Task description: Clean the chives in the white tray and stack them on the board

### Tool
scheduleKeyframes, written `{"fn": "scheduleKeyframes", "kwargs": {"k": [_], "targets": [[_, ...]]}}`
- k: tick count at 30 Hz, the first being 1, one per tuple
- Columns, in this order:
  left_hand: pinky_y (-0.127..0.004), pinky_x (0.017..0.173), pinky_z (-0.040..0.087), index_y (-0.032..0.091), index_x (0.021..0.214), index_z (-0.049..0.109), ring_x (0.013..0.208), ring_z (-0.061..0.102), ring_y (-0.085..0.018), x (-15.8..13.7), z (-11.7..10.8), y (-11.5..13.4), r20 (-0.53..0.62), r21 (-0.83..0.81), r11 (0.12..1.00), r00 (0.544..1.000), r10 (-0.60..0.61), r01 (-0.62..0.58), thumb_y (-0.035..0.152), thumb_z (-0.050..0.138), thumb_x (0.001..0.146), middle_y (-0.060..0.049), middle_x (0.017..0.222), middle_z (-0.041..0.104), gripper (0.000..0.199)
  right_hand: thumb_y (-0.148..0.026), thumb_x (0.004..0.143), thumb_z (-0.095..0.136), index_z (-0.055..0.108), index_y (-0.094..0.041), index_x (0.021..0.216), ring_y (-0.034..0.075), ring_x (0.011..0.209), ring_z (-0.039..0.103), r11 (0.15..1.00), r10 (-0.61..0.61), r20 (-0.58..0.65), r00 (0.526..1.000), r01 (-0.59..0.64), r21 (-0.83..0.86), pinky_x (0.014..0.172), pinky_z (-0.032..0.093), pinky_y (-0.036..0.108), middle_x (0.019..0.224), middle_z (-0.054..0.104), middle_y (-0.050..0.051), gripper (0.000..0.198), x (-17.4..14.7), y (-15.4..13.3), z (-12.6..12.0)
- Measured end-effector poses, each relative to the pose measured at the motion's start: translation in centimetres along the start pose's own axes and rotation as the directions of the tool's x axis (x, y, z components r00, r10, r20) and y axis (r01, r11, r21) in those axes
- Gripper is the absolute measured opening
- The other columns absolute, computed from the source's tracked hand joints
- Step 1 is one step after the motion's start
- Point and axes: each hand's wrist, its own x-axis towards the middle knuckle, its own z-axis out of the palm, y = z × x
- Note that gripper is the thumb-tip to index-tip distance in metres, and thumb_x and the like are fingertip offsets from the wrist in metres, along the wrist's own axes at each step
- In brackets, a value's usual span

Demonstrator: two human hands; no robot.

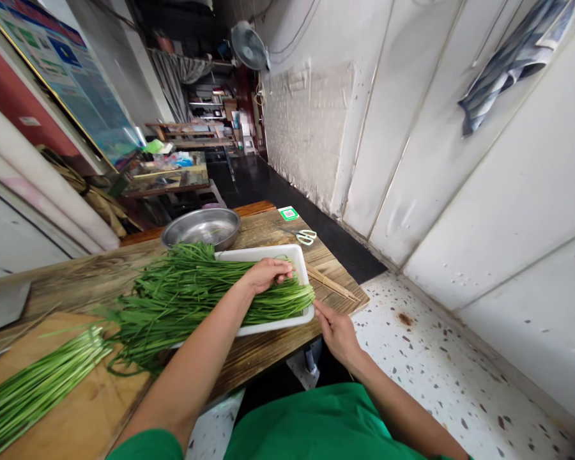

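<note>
Long, green leafy stalks [191, 287] are lying heaped across the frame's center, their darker leaves spilling leftward, while their paler ends are resting inside a white rectangular tray [299, 257].

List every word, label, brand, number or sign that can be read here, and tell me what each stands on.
No text can be read in this picture.
Green-and-white card on the wooden table: bears a square code-like pattern; any lettering is too small to read.
Poster at upper left: printed blocks, too blurred to read.
Pale label on the red panel: too small to read.
</note>
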Motion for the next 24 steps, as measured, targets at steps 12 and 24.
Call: {"fn": "scheduleKeyframes", "kwargs": {"k": [12,24], "targets": [[-0.023,0.055,0.034,0.010,0.070,0.068,0.052,0.044,-0.008,-0.3,0.3,0.0,0.011,0.244,0.965,0.995,0.096,-0.096,0.032,0.067,0.061,-0.005,0.066,0.062,0.024,-0.024,0.085,0.041,0.059,-0.019,0.109,0.018,0.091,0.062,1.000,-0.004,-0.017,1.000,0.004,-0.007,0.081,0.049,0.028,0.103,0.064,0.005,0.030,0.0,0.0,0.1],[-0.026,0.070,0.039,0.016,0.083,0.070,0.076,0.057,-0.019,-0.6,-0.5,0.4,-0.005,0.666,0.725,0.971,0.240,-0.176,0.033,0.053,0.072,-0.006,0.084,0.067,0.027,-0.023,0.086,0.039,0.057,-0.019,0.111,0.018,0.086,0.064,0.998,0.006,-0.021,1.000,-0.007,-0.060,0.078,0.050,0.028,0.101,0.065,0.005,0.032,-0.1,-0.1,0.4]]}}
